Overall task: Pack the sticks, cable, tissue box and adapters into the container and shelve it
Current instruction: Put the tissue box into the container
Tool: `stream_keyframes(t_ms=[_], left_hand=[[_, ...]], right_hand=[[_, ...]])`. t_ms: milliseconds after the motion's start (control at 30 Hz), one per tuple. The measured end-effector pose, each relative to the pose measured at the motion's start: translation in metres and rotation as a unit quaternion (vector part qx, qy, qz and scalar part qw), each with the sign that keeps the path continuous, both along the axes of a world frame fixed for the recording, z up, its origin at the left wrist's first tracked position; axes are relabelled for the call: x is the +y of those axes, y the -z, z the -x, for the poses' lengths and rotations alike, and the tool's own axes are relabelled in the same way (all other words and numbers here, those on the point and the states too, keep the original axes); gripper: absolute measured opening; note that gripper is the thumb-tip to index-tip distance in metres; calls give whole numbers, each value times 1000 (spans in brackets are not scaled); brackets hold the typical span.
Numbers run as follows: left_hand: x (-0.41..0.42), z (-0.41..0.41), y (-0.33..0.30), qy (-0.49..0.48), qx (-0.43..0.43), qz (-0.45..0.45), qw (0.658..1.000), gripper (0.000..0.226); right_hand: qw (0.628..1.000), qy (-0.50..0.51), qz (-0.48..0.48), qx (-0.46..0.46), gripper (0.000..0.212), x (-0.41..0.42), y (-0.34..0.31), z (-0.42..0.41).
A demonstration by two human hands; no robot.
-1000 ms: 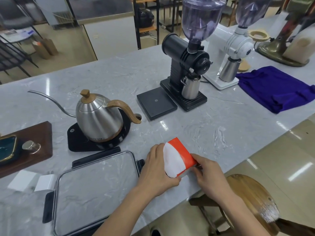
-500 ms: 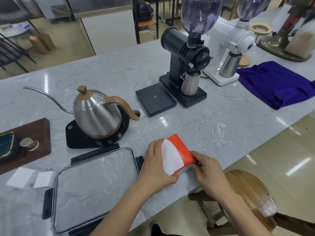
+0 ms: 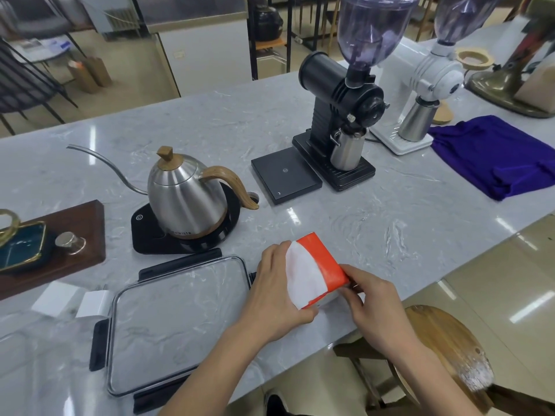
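An orange and white tissue box [image 3: 318, 265] rests tilted on the marble counter near its front edge. My left hand [image 3: 276, 292] grips its left side and my right hand [image 3: 369, 298] holds its near right corner. Left of the box lies a clear lid [image 3: 177, 319] with black clips, flat on the counter. Two white adapters [image 3: 55, 298] [image 3: 93, 304] sit side by side left of the lid. No sticks or cable show in this view.
A steel gooseneck kettle [image 3: 186, 196] on a black base stands behind the lid. A black scale [image 3: 285, 175], a black grinder [image 3: 345, 121], a white grinder [image 3: 426, 91] and a purple cloth [image 3: 495, 154] lie further right. A wooden tray [image 3: 81, 235] is far left, a wooden stool [image 3: 444, 343] below the counter edge.
Both hands keep their hold on the tissue box, which stays at the same spot. My head has shifted slightly, so the scene sits a little differently in view.
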State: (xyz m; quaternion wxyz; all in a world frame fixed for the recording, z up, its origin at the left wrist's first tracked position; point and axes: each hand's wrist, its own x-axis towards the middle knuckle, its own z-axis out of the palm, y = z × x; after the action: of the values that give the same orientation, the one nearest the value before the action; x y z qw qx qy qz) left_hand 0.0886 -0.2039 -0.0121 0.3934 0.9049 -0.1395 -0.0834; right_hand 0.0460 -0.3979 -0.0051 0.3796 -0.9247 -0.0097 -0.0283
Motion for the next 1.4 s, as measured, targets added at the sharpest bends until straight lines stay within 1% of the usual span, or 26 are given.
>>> stream_keyframes(t_ms=[400,600,1033,1267,1400], left_hand=[[28,13,-20,-21,-10,24,999,104],[51,24,-35,-37,-30,27,998,105],[138,64,-75,-100,-95,52,989,103],[193,86,-89,-116,-110,64,985,100],[225,98,-92,-128,-116,72,982,100]], right_hand=[[1000,-16,-6,-22,35,26,-17,7],[998,-26,-23,-43,32,48,-30,12],[992,-59,-38,-107,36,130,-55,29],[986,-84,-64,-130,42,184,-70,43],[982,-100,-66,-143,54,217,-79,50]])
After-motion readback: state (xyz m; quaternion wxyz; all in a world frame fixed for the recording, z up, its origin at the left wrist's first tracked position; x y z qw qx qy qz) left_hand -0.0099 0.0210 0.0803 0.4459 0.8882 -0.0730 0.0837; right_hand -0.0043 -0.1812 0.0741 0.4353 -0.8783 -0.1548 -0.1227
